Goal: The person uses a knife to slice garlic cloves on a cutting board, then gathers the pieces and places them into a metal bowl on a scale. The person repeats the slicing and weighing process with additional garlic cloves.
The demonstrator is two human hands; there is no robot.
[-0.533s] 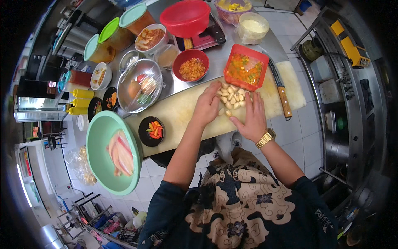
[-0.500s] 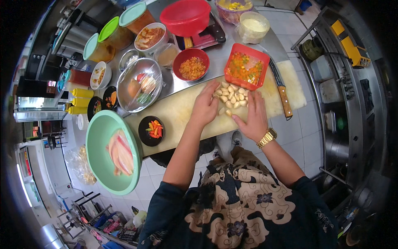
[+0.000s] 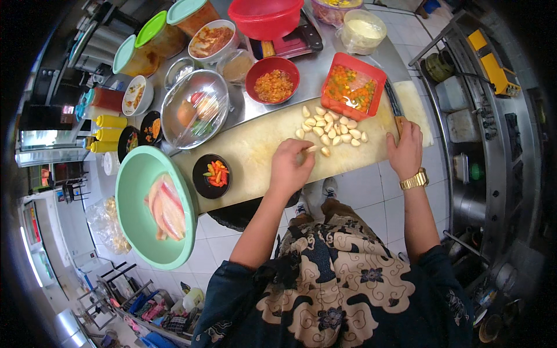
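Observation:
Peeled garlic cloves [image 3: 333, 129] lie in a loose cluster on the pale cutting board [image 3: 255, 149]. At the cluster's near left edge my left hand [image 3: 292, 168] pinches one garlic clove [image 3: 311, 149] between thumb and fingers. Over at the right my right hand [image 3: 406, 149] is closed round the wooden handle of a knife [image 3: 394, 103]. The blade points away from me, beside a square red container [image 3: 376, 87] of diced vegetables in liquid. Most of the handle is hidden under the fingers.
A black bowl of chillies [image 3: 197, 188] and a green basin [image 3: 125, 226] with fish fillets stand left. Behind the board are a film-covered metal bowl [image 3: 174, 119], a red bowl of orange-brown mix [image 3: 295, 84], and a large red bowl [image 3: 264, 20] on a scale.
My hands have parted from around the garlic. The right moved right onto the knife handle; the left drew nearer and took a clove. The cloves are more spread out.

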